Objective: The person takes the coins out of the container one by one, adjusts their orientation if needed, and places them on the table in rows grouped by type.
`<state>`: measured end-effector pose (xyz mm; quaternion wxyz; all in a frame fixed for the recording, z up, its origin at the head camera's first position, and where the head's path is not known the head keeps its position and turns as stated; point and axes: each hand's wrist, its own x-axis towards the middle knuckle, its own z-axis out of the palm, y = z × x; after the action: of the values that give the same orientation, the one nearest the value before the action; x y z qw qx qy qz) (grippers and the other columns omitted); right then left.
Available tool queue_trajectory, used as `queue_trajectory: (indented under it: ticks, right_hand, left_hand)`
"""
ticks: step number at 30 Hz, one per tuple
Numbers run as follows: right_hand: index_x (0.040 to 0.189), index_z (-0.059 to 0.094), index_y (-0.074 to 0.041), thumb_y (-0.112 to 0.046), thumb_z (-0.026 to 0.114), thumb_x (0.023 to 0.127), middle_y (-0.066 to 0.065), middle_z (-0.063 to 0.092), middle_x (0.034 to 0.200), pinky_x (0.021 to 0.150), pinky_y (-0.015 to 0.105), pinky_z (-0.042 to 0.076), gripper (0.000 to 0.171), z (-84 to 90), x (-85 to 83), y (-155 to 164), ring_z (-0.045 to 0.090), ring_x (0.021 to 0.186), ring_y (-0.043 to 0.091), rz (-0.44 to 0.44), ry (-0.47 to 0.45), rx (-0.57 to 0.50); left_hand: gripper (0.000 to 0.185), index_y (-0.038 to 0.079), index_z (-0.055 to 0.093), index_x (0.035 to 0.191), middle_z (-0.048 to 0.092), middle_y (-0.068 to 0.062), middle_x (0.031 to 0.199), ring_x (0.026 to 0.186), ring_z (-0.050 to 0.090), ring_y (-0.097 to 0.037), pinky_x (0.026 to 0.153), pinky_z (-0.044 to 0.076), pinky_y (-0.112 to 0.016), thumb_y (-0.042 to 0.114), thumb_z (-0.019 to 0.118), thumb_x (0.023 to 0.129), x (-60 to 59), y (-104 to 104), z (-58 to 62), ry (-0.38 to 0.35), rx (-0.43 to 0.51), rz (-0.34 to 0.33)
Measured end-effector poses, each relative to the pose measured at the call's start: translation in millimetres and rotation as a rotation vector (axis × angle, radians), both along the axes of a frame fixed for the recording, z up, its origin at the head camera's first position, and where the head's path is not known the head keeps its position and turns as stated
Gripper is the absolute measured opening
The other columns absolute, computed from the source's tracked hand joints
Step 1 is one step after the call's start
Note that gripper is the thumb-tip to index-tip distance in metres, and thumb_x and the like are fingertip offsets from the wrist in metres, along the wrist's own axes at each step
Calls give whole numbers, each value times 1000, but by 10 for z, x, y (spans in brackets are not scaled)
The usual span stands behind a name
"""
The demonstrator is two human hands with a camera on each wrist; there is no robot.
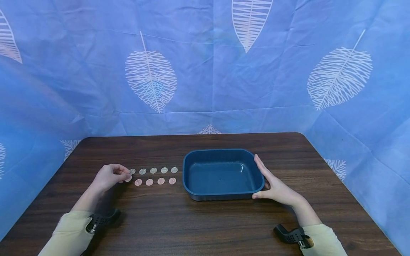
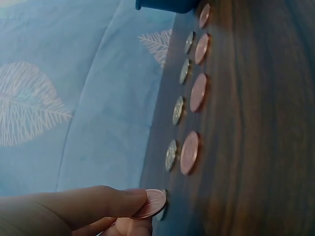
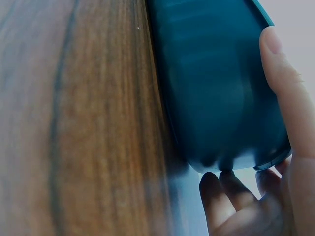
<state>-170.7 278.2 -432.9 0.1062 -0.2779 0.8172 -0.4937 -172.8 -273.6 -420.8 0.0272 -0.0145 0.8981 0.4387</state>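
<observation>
The left hand [image 1: 109, 176] pinches a copper coin [image 2: 150, 203] at the left end of the near coin row, with the blue tray [image 1: 192, 177] lying to its right, steadied by the right hand's [image 1: 275, 186] straight fingers.

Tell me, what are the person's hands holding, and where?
The left hand pinches a copper-coloured coin at its edge; the right hand rests against the dark blue plastic tray's right side.
</observation>
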Motion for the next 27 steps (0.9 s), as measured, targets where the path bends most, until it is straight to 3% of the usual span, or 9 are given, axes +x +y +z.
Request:
queue_trajectory:
  ticks: [9, 19, 27]
  right_hand:
    - [153, -10, -27, -6, 74, 83, 5, -20, 157, 98, 24, 36, 112, 2, 0, 6, -6, 142, 38, 1, -5, 1]
    - [153, -10, -25, -7, 74, 83, -2, -20, 157, 98, 22, 36, 111, -11, 17, 24, -6, 142, 37, -4, -9, -1]
    - [153, -10, -29, -9, 74, 83, 0, -20, 157, 100, 27, 36, 111, 13, 0, 15, -7, 142, 36, 3, -4, 19]
  left_hand:
    - [17, -4, 67, 95, 66, -4, 77, 68, 58, -19, 62, 46, -34, 9, 71, 85, 39, -22, -80, -37, -61, 11]
    - [18, -3, 68, 93, 64, -4, 78, 71, 57, -20, 66, 45, -35, 10, 73, 82, 71, 7, -79, 6, -146, -2]
    - [21, -3, 67, 94, 64, -5, 80, 72, 58, -21, 65, 45, -36, 12, 74, 82, 101, 20, -66, 16, -170, 7]
